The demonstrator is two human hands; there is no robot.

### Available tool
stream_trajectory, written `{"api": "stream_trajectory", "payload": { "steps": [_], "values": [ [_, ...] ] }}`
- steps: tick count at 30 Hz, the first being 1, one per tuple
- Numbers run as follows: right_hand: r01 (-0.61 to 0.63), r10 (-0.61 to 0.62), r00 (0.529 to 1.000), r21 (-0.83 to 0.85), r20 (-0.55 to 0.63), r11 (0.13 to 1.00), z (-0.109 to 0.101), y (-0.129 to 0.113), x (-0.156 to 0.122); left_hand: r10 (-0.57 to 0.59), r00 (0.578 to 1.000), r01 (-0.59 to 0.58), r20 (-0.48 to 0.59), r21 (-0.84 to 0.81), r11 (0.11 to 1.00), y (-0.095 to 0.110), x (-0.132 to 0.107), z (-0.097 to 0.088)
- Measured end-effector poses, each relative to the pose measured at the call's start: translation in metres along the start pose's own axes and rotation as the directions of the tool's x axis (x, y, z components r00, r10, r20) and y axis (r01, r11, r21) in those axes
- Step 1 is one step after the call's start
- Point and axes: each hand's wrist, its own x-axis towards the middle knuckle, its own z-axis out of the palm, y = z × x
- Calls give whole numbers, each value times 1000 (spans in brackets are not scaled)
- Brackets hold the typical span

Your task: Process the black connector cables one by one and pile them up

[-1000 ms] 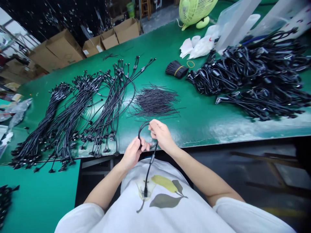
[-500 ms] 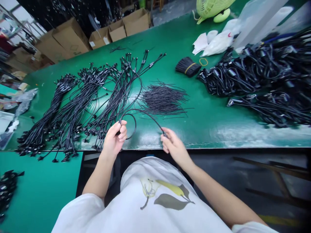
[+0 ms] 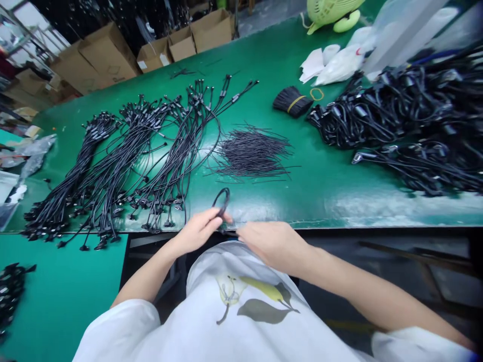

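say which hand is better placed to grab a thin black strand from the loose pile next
Probably the right hand: the left hand holds the looped cable, and the right, its grip hidden, sits in front of the loose pile.

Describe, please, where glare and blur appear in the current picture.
Head view: a whitish glare lies on the green table, strongest along its near edge at right; head view: the right hand looks slightly smeared, its fingertips unclear; head view: the cable pile at right is soft toward the picture's edge.
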Motion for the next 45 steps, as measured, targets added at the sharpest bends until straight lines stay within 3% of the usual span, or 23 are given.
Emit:
{"api": "stream_trajectory", "payload": {
  "steps": [2, 3, 5, 7, 9, 11, 13, 15, 17, 19, 22, 25, 30, 33, 37, 40, 43, 45],
  "values": [
    [-49, 50, 998, 25, -47, 999, -7, 6, 11, 18, 986, -34, 164, 99, 994, 3, -2, 4],
    [-71, 75, 995, 63, -63, 996, -8, 12, 15, 19, 981, -41, 195, 108, 993, 4, -3, 4],
    [-131, 156, 981, 208, -112, 969, -5, 26, 21, 16, 984, -25, 176, 50, 998, 3, -4, 3],
    [-210, 318, 927, 428, -198, 879, 7, 37, 26, 22, 994, -7, 112, -128, 992, -1, -2, 4],
    [-241, 493, 851, 697, -183, 675, 26, 41, 32, 16, 999, 3, 49, -379, 926, -8, 1, 9],
    [-244, 595, 803, 905, -14, 349, 47, 39, 37, -22, 1000, 30, 20, -561, 827, -16, 5, 18],
    [-212, 639, 751, 977, 168, -7, 63, 33, 39, -91, 996, 85, 20, -596, 799, -25, 7, 27],
    [-124, 660, 699, 956, 274, -266, 70, 28, 39, -153, 988, 137, 12, -522, 842, -34, 7, 36],
    [-58, 642, 689, 908, 338, -416, 70, 25, 37, -181, 983, 161, -11, -407, 899, -42, 3, 43],
    [-43, 628, 677, 873, 383, -487, 65, 21, 35, -168, 985, 145, -50, -303, 942, -47, -1, 48],
    [-24, 662, 645, 876, 381, -481, 61, 11, 35, -137, 978, 111, -160, -165, 980, -50, -5, 52],
    [-46, 699, 639, 923, 322, -383, 62, -3, 37, -124, 968, 119, -216, -33, 992, -52, -3, 55],
    [-136, 799, 584, 988, 143, -78, 63, -8, 41, -75, 996, 72, -40, -58, 996, -56, 1, 68],
    [-147, 792, 608, 988, 54, 45, 58, -4, 43, -94, 995, 97, 32, -102, 990, -51, 3, 76],
    [-50, 755, 654, 999, 34, -1, 44, -5, 47, -75, 996, 78, 57, -56, 995, -38, 7, 76],
    [12, 727, 684, 996, 55, -87, 31, -8, 49, -74, 995, 88, 73, -211, 974, -32, 8, 76],
    [30, 666, 739, 982, 103, -185, 23, -5, 53, -65, 979, 166, 195, -563, 809, -26, 4, 80],
    [72, 658, 751, 982, 61, -173, 21, 1, 55, -85, 959, 259, 270, -719, 645, -19, 2, 79]
  ]
}}
